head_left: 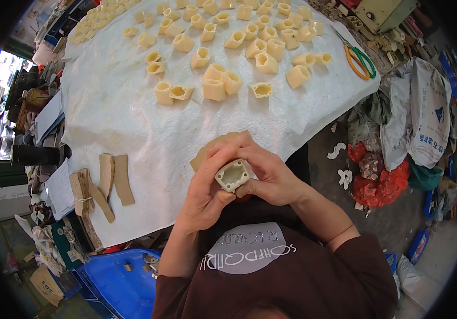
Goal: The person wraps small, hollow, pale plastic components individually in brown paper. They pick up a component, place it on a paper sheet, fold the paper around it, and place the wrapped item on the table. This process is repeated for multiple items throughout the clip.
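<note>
Close to my body, at the table's near edge, both hands are closed around a hollow, pale grey-green block. Its open side faces up, showing a cavity and small round holes in the rim. My left hand wraps its left side, and my right hand grips the other side. A tan sheet, perhaps sandpaper, sticks out behind my left fingers. By my right thumb a small tan piece touches the block's near edge. Much of the block's outside is hidden by my fingers.
A white sheet covers the table. Several cream hollow blocks stand across it. Tan strips lie at the left. Orange-and-green-handled scissors rest at the far right. A blue tub is below left; red bags lie right.
</note>
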A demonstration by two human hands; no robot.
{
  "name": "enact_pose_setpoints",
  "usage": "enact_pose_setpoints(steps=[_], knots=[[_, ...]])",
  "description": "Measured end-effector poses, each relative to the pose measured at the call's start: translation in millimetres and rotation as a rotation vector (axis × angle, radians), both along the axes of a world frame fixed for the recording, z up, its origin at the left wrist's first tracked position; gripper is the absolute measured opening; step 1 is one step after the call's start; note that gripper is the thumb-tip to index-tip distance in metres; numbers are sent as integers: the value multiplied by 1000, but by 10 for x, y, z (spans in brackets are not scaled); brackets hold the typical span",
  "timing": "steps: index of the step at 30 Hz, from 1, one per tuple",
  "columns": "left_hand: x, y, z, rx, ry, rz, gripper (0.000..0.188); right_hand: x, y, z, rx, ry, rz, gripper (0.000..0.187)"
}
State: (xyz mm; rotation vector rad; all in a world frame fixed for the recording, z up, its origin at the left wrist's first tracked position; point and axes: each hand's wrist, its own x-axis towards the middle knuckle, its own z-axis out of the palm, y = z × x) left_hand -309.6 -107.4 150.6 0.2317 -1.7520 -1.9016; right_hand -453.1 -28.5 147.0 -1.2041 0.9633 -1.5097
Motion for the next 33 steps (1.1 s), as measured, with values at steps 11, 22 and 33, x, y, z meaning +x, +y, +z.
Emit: enact_pose_setpoints(steps=[11,22,33], knots=[[-111,88,-108,-76,23,136,45,199,3,-18,16,-129,-148,20],[-158,158,-145,530,244,139,38,152,8,-198,-27,-287,-19,25],[-115,149,-182,563,147,203,37,159,-8,-284,-55,-80,-108,41]])
